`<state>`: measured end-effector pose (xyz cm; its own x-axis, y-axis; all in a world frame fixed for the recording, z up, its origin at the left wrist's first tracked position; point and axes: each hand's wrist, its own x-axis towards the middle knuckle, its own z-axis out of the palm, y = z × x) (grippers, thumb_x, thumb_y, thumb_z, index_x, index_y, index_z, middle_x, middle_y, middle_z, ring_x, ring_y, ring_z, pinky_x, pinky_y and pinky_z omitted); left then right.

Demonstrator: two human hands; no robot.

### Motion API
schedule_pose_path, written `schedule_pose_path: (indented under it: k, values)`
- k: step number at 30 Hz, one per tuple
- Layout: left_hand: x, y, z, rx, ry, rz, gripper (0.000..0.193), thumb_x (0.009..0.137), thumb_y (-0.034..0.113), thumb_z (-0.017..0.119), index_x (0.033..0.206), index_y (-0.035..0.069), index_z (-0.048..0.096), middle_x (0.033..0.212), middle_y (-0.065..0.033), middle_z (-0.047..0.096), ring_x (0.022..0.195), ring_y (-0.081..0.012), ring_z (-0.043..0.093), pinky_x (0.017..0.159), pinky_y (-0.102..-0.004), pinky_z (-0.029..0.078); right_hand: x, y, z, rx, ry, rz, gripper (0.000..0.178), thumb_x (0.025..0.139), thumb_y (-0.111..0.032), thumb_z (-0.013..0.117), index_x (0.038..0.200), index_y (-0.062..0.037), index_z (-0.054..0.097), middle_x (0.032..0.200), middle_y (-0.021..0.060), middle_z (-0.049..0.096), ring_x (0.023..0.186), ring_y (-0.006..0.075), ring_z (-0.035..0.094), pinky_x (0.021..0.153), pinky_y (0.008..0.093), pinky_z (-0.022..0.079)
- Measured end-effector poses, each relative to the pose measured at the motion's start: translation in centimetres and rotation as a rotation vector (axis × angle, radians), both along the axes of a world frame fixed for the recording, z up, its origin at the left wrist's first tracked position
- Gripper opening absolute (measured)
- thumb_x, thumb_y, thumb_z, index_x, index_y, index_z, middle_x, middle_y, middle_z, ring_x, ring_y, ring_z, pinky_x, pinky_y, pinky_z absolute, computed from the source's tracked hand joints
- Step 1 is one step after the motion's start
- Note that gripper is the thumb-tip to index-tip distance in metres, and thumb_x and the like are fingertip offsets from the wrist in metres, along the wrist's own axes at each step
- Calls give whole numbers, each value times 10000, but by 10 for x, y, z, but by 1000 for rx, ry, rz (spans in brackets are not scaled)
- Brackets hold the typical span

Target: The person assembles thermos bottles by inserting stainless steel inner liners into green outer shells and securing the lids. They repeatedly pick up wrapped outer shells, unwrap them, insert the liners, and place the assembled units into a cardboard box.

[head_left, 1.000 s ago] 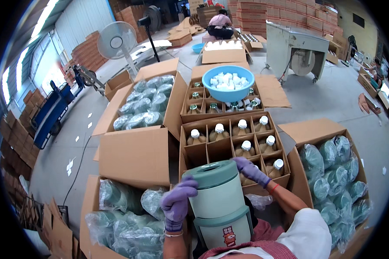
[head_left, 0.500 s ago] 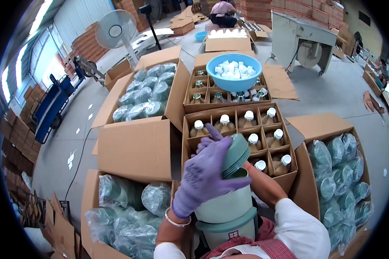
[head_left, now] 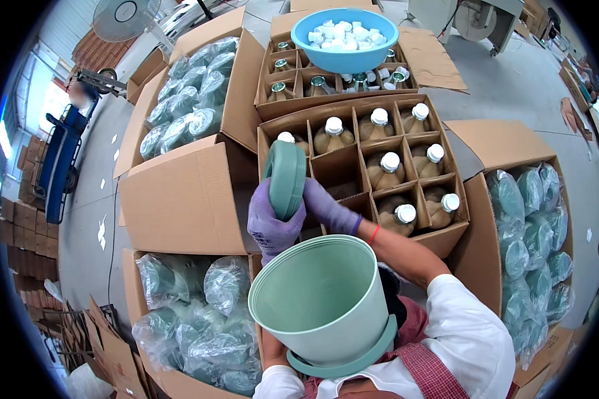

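The left hand (head_left: 276, 226), in a purple glove, had its grip closed on the round green lid (head_left: 286, 179), fingers wrapped over the lower edge on both faces. The right hand (head_left: 329, 211), gloved alike, met the lid's right side; its fingertips were hidden there, so how tightly that grip was closed could not be told.

The lid stood nearly on edge, just beyond the mouth of the pale-green container (head_left: 323, 302), which sat uncovered in front of the person, tilted slightly, wide opening up. Good handling probably called for keeping the lid by its rim, with both hands sharing the load so that it did not twist out of the left fingers. The left arm reached round the container's left side, so slow wrist movements seemed wiser, to avoid knocking its rim.

Past the hands stood a divided carton (head_left: 446, 241) of white-capped bottles (head_left: 384, 176), one cap showing right above the lid's top edge; care was due there against bumping it. Farther out, a blue basin (head_left: 345, 63) held loose white caps (head_left: 339, 36).
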<state>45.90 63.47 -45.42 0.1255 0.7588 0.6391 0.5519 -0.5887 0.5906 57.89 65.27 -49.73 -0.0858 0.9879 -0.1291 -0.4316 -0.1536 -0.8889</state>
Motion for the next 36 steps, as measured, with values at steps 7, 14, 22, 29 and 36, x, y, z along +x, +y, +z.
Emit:
schedule_pose_path:
  k: [7,14,22,29,36]
  values:
    - [-16,43,-8,-137,-1288,-76,459,902,185,635,1286,-28,500,1234,-159,568,1121,-285,564,973,-402,439,86,152,-74,293,-615,-374,546,863,-530,631,1143,-61,648,890,158,679,893,332,657,822,423,530]
    - [-15,32,-42,-476,-1716,-661,442,957,307,526,1313,45,497,1346,-163,537,1257,-342,503,1107,-533,322,15,190,-138,297,-1600,-184,670,746,-362,787,1319,-258,456,1060,131,540,1031,334,581,815,481,498]
    - [-45,40,-105,-662,-1730,-939,517,1020,340,422,1463,74,397,1463,-174,451,1283,-343,479,1057,-509,431,46,86,42,1165,-1444,-343,549,697,-330,789,1127,-124,516,1016,140,552,915,330,554,779,455,441]
    - [-6,70,-68,-993,-1485,-799,523,998,351,467,1440,75,422,1420,-166,491,1247,-333,511,1030,-472,453,61,-51,197,2192,-1674,-192,605,805,-375,690,1343,-163,513,1149,106,554,926,251,572,801,393,519]
    - [-47,-36,-55,-930,-1072,-615,530,982,358,498,1422,69,438,1391,-160,513,1222,-329,532,1019,-453,463,98,-84,197,1084,-1085,-102,874,777,-361,766,1498,-125,332,1508,179,310,1398,330,323,1150,462,282]
